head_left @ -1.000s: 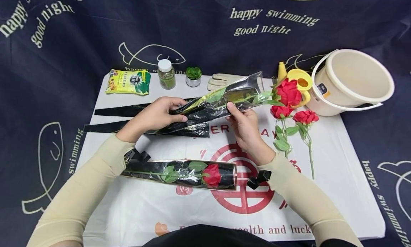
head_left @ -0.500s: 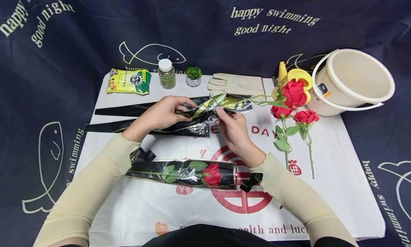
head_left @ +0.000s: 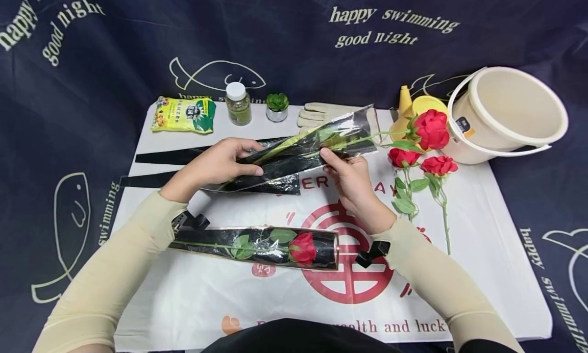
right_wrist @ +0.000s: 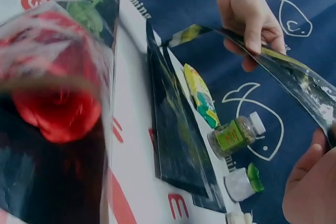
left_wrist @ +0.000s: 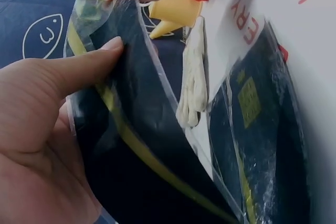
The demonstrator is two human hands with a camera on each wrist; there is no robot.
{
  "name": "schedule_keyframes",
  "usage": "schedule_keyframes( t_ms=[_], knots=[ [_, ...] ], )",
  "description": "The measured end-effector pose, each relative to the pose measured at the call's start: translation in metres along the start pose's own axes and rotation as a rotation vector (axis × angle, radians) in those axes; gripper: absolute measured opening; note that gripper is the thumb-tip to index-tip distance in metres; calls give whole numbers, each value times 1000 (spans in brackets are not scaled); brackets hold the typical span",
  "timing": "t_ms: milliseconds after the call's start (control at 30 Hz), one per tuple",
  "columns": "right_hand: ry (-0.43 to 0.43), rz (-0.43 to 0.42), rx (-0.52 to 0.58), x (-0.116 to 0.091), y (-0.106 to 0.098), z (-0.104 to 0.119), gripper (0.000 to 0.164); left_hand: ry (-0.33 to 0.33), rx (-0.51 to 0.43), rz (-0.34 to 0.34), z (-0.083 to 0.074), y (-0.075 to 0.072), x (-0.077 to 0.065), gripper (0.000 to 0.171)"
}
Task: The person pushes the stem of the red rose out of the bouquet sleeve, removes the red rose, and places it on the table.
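My left hand (head_left: pixel 216 161) pinches the narrower part of a black-and-clear flower sleeve (head_left: pixel 294 161), thumb on top. My right hand (head_left: pixel 352 184) grips the same sleeve near its wide end, with the thumb over the film. A red rose (head_left: pixel 431 129) sticks out of that end to the right, its stem and a leaf showing through the film. In the left wrist view the thumb lies across the sleeve (left_wrist: pixel 142 103) beside its gold stripe. Below the hands lies another sleeve (head_left: pixel 206 238) with a red rose (head_left: pixel 303 248) inside.
Two flat black sleeves (head_left: pixel 161 180) lie behind the left hand. Two loose roses (head_left: pixel 438 165) lie at right, near a yellow watering can (head_left: pixel 404 108) and a cream bucket (head_left: pixel 478 128). Along the back are a yellow packet (head_left: pixel 184 115), a jar (head_left: pixel 238 108), a succulent (head_left: pixel 277 105) and gloves (head_left: pixel 317 113).
The held sleeve dipped and crumpled half a second ago; now it is raised and stretched straight again. My right hand moved left, then back right. The held rose sits slightly farther right.
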State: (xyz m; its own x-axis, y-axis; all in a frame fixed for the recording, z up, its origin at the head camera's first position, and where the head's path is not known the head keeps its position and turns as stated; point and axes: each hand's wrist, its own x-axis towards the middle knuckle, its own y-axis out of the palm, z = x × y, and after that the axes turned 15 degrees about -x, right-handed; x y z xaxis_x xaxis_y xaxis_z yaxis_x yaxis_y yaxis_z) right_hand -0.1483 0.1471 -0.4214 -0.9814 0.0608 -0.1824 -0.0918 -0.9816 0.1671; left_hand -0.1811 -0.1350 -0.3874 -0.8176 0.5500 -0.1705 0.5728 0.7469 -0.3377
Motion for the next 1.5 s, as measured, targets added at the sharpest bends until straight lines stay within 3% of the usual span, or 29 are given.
schedule_keyframes(
  t_ms=[200,400,567,700,867,933,1067,1133,1200,1300,1400,1500],
  knots=[
    [22,16,-39,1,-1,-2,48,21,-27,58,1,0,0,49],
    [32,66,-87,0,4,-7,41,168,61,116,4,15,12,29],
    [96,138,-171,-3,1,-9,38,159,101,87,8,18,13,15],
    [127,238,-258,-6,-5,-9,42,135,92,32,13,10,6,23],
    [69,355,-314,-11,-12,3,39,129,66,-8,18,-2,0,18],
    [-5,320,-246,-13,-15,17,34,126,59,-12,20,-6,-1,14],
    [-182,183,11,-10,-26,50,32,110,44,-22,23,-12,-4,12],
    [-226,123,115,-6,-32,61,36,101,41,-30,24,-15,-6,12],
    [-210,68,142,-2,-38,66,39,97,40,-44,25,-18,-7,12],
    [-94,4,111,2,-44,63,45,98,40,-58,26,-20,-9,13],
    [24,-31,82,5,-47,54,47,105,29,-57,26,-20,-9,14],
    [81,-43,118,7,-47,46,47,124,19,-46,25,-20,-10,15]
  ],
)
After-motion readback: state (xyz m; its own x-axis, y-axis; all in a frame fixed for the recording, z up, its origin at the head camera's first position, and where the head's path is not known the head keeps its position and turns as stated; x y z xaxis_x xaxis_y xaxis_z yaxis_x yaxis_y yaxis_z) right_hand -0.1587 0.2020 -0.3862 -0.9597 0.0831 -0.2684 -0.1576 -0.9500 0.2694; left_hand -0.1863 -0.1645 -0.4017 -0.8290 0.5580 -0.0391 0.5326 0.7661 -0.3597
